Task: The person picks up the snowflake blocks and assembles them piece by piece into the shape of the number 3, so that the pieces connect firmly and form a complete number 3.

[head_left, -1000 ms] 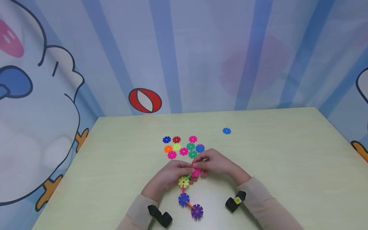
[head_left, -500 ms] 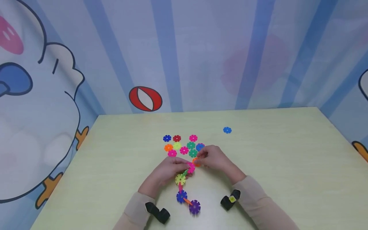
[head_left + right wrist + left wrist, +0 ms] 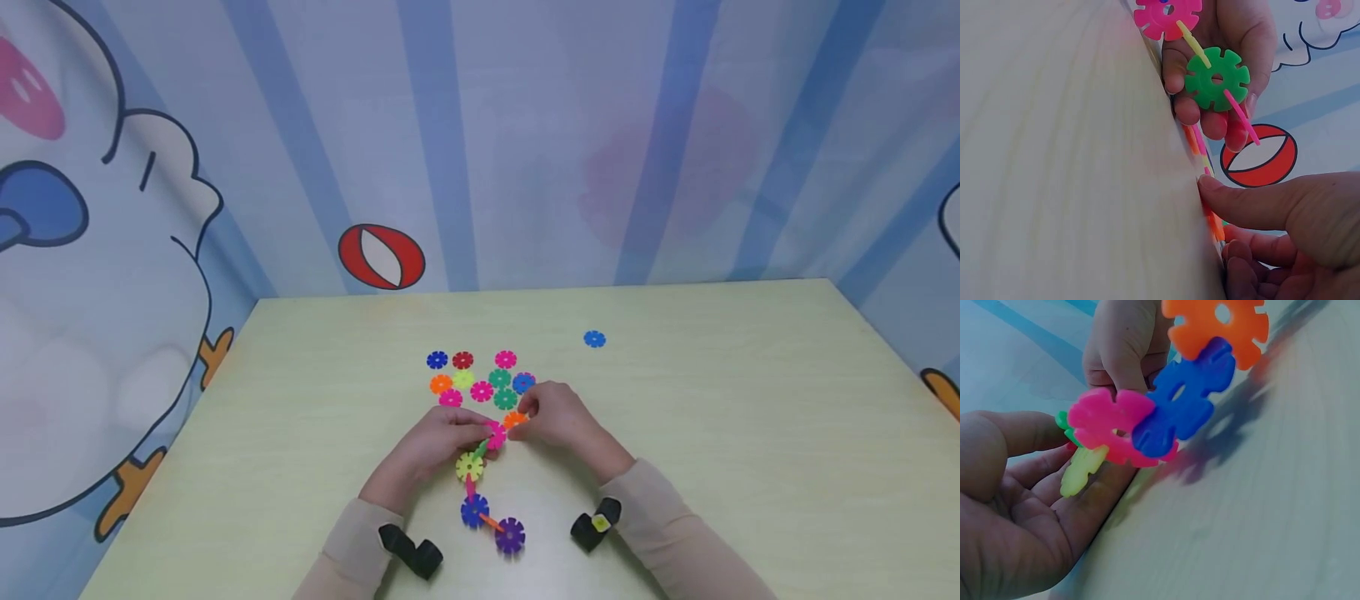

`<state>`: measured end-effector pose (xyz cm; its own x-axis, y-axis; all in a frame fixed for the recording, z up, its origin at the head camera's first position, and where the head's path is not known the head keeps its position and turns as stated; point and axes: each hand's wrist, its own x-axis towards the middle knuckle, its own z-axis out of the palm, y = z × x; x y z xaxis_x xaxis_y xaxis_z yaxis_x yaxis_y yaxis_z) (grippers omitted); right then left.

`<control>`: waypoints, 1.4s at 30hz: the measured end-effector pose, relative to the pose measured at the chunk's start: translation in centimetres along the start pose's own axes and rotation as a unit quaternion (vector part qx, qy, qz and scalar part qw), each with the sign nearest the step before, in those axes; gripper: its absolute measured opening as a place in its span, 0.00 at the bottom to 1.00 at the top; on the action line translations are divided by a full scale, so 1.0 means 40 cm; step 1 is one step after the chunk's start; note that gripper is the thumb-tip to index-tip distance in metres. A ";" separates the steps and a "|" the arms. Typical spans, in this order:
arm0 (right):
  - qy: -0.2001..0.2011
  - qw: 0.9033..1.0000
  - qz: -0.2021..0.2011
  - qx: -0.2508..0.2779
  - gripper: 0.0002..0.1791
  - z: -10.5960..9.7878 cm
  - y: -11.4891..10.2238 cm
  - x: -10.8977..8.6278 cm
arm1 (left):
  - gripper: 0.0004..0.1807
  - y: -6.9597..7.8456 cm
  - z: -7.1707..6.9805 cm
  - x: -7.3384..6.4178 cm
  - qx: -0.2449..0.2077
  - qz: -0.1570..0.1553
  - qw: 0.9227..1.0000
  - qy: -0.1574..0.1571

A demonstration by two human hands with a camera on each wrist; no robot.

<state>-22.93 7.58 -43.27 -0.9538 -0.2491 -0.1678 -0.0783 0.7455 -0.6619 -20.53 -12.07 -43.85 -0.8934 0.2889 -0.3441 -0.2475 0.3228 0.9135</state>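
Between thumb and fingers, my left hand (image 3: pixel 442 437) holds the pink end disc (image 3: pixel 497 435) of a chain of notched plastic snowflake discs. From it the chain runs toward me through a green disc (image 3: pixel 1217 79), a yellow disc (image 3: pixel 469 467), another pink disc (image 3: pixel 1113 425), a blue disc (image 3: pixel 475 511) and an orange disc (image 3: pixel 1219 328) to a purple disc (image 3: pixel 511 536). Just right of the pink end, my right hand (image 3: pixel 558 417) pinches a separate orange disc (image 3: pixel 515 419) low at the table, its thumb and index finger at the rim.
Behind the hands, several loose discs lie in a cluster, among them a green disc (image 3: pixel 506 399), a dark red disc (image 3: pixel 462 360) and an orange disc (image 3: pixel 441 384). One blue disc (image 3: pixel 595 339) lies apart, farther back on the pale table (image 3: pixel 712 358). A printed curtain (image 3: pixel 525 167) stands behind it.
The right hand has left the pink end of the chain and moved slightly right to the separate orange disc. The left hand and chain have shifted slightly left in view.
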 end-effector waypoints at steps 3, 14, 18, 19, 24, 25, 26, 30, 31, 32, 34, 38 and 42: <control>0.000 1.000 0.001 0.001 0.16 -0.001 -0.001 -0.002 | 0.14 0.000 0.000 0.000 0.001 0.001 1.000 0.000; -0.005 0.999 -0.017 0.045 0.16 -0.008 0.017 0.000 | 0.14 -0.001 0.000 0.000 -0.003 0.003 1.000 0.001; -0.007 0.997 -0.033 0.068 0.14 -0.013 0.033 0.006 | 0.13 -0.001 -0.001 0.001 0.003 0.009 1.000 -0.001; -0.008 0.997 -0.036 0.073 0.14 -0.014 0.037 0.007 | 0.14 0.000 -0.001 0.001 0.005 0.010 1.000 -0.001; -0.017 0.993 -0.034 0.110 0.12 -0.020 0.051 0.006 | 0.14 0.000 0.000 -0.001 0.007 0.007 1.000 0.003; -0.020 0.992 -0.032 0.120 0.11 -0.021 0.053 0.004 | 0.13 -0.001 0.000 0.000 0.007 0.007 1.000 0.005; -0.024 0.991 -0.031 0.131 0.10 -0.022 0.054 0.002 | 0.13 -0.001 0.000 0.000 0.007 0.007 1.000 0.006; -0.036 0.984 -0.032 0.171 0.09 -0.028 0.057 -0.010 | 0.13 -0.002 0.000 0.002 0.007 0.006 1.000 0.010; -0.038 0.982 -0.034 0.180 0.09 -0.028 0.057 -0.013 | 0.13 -0.002 0.000 0.002 0.006 0.005 1.000 0.011; -0.041 0.981 -0.035 0.188 0.08 -0.029 0.057 -0.018 | 0.13 -0.003 0.000 0.002 0.007 0.004 1.000 0.011; -0.046 0.978 -0.040 0.197 0.08 -0.030 0.056 -0.025 | 0.14 -0.003 0.000 0.002 0.009 0.003 1.000 0.013; -0.044 0.978 -0.056 0.195 0.08 -0.028 0.057 -0.034 | 0.14 -0.003 0.000 0.003 0.010 0.001 1.000 0.013; -0.040 0.977 -0.086 0.191 0.08 -0.029 0.053 -0.044 | 0.14 -0.004 0.001 0.001 0.010 0.001 1.000 0.012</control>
<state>-21.77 10.32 -43.52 -0.9090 -0.4097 -0.0764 -0.1068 0.4061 -0.9076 -20.53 -12.08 -44.03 -0.9029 0.2680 -0.3360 -0.2373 0.3408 0.9097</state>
